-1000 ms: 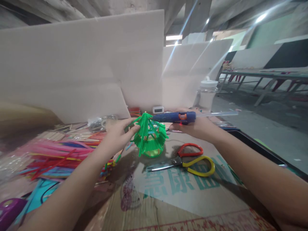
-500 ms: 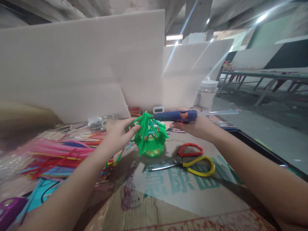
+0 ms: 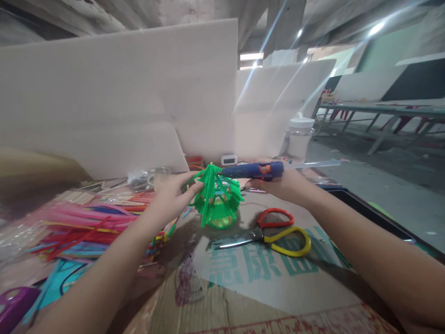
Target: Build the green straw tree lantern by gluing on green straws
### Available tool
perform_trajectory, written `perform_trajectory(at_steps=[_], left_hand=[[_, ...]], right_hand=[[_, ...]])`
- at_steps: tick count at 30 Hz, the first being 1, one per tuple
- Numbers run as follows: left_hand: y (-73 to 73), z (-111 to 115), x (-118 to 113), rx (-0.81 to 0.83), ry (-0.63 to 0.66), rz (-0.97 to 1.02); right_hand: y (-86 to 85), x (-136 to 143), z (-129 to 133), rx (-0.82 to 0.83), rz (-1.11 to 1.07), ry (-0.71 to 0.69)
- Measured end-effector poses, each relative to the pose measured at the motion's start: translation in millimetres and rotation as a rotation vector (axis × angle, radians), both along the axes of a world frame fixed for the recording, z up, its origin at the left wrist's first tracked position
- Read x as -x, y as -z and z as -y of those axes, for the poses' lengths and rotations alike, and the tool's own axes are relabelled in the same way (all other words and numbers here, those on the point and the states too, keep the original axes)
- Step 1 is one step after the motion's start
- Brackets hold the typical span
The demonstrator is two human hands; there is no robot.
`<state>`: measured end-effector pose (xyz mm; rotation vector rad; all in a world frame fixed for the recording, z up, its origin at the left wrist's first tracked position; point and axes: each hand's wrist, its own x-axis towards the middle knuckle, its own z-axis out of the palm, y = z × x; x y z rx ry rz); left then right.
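Upright on the board stands a small green pavilion-like model [image 3: 217,213], built of thin green strips with a pointed roof and a flared lower tier. My left hand [image 3: 175,188] pinches its roof from the left, thumb in front and other fingers partly hidden behind. A blue hot glue gun [image 3: 248,170] is gripped in my right hand [image 3: 278,183], with a clear glue stick [image 3: 318,163] jutting from its rear. Its nozzle meets the right side of the roof near the peak; whether glue is flowing cannot be made out.
Scissors [image 3: 274,234] with red and yellow handles lie before the model. Coloured strips [image 3: 90,222] are heaped at left, and a purple tool [image 3: 17,306] sits at the lower left. Behind are a small white display [image 3: 228,160], a lidded bottle [image 3: 301,137] and white panels [image 3: 121,93].
Both hands, the model and the glue gun hold nearly the same place. The gun's rear end and glue stick have shifted very slightly left.
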<state>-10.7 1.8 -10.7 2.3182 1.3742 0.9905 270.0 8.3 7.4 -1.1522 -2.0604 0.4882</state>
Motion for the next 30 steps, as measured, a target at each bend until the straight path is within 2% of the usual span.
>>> perform_trajectory(at_steps=[10,18,22,30], left_hand=[[1.2,0.2,0.6,-0.002,0.027,0.021],[0.6,0.5,1.0,0.01,0.01,0.014],[1.1,-0.2,0.6,0.006,-0.001,0.01],[0.0,1.4,-1.0,0.004,-0.005,0.004]], right_hand=[[0.0,-3.3,-1.0,0.003,-0.036,-0.025],[0.9,-9.3,-2.9,-0.005,-0.055,-0.186],[1.2,-7.6,-2.7,-0.037,-0.033,-0.149],[0.3,-4.4,-0.5,0.033,-0.08,-0.113]])
